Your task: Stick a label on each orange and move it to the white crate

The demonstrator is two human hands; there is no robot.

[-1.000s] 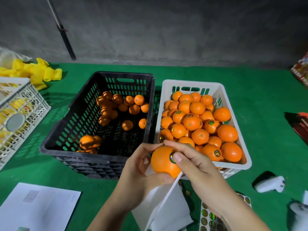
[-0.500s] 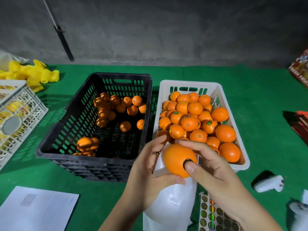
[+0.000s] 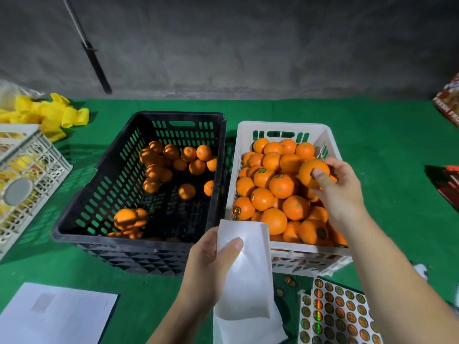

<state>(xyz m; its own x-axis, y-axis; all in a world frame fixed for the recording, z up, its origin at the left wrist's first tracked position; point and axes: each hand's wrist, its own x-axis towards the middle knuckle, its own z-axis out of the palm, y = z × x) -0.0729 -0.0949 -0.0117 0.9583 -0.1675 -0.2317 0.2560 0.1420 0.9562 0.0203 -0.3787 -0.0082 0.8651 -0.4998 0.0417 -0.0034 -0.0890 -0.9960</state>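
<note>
My right hand point(image 3: 340, 184) grips a labelled orange point(image 3: 310, 171) over the far right part of the white crate point(image 3: 280, 129), just above the heap of labelled oranges point(image 3: 278, 192) inside it. My thumb covers most of its round label. My left hand point(image 3: 211, 259) holds a white sheet of backing paper point(image 3: 248, 276) in front of the crates, thumb on top of it. The black crate point(image 3: 178, 117) on the left holds several unlabelled oranges point(image 3: 173, 162). A sheet of round holographic labels point(image 3: 335, 314) lies at the lower right.
A green cloth point(image 3: 387, 150) covers the table. A white lattice basket point(image 3: 27, 175) and yellow foam nets point(image 3: 47, 117) are at the left. A white paper point(image 3: 54, 316) lies at the lower left. Red boxes point(image 3: 449, 103) sit at the right edge. A black rod point(image 3: 96, 63) leans on the grey wall.
My right hand took the labelled orange from my left hand and carried it up and right over the white crate. My left hand now holds only the white paper.
</note>
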